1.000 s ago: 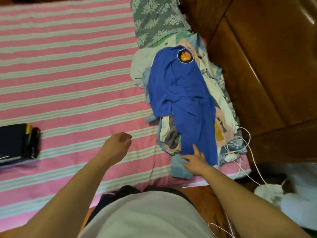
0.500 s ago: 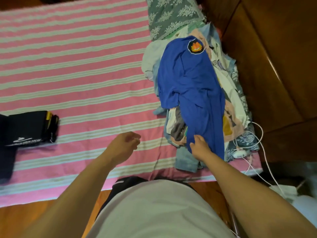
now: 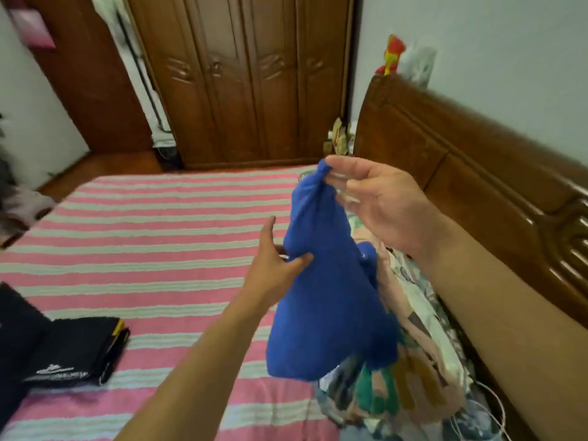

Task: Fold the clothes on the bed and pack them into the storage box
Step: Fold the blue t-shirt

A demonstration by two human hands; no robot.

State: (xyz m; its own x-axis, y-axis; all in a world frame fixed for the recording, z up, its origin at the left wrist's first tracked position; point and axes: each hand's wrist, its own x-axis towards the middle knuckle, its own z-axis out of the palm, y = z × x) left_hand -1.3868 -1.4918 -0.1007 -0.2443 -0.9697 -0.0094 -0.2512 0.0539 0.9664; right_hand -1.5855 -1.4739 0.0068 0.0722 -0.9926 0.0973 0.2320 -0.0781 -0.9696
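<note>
Nearest, at the left edge of the bed (image 3: 152,224), lies a black folded stack (image 3: 73,351) with yellow trim; it looks like finished work waiting to be packed. No storage box shows in this view, so what it holds cannot be told.

To the right, along the headboard (image 3: 477,160), the pile (image 3: 410,361) of unfolded clothes sits heaped on the bed: prints, peach and green cloth, with a white cable (image 3: 490,405) trailing at its near end.

Above the pile hangs the blue garment (image 3: 331,307), lifted clear of the bed and bunched. The right hand (image 3: 378,202) pinches its top edge between thumb and fingertips, the other fingers loosely spread. The left hand (image 3: 276,259) reaches in from the side, fingers extended, thumb touching the cloth partway down; it does not yet grip it.

The step in hand looks like taking the next piece from the pile, early in the task since much of the heap remains. The next move probably calls for the left hand to find a second corner or shoulder, so the cloth can be spread flat on the free striped bed to the left before folding.

Farthest, a wardrobe (image 3: 241,81) stands against the wall beyond the bed.
</note>
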